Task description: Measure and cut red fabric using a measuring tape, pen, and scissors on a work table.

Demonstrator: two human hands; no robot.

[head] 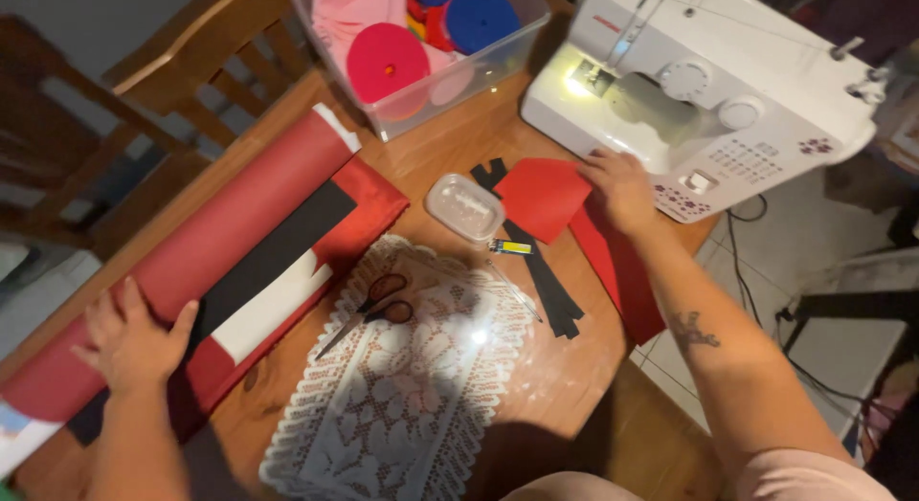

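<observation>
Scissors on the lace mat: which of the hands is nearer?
Left, narrowly. The left hand rests on the red roll beside the scissors; the right hand presses red fabric near the sewing machine.

one scissors [369, 310], two clear containers [464, 207]

A wooden table [565, 377] fills the scene. A wooden chair [206, 56] stands at its far left. Pale floor tiles [823, 262] show on the right, crossed by black cables [766, 319].
</observation>
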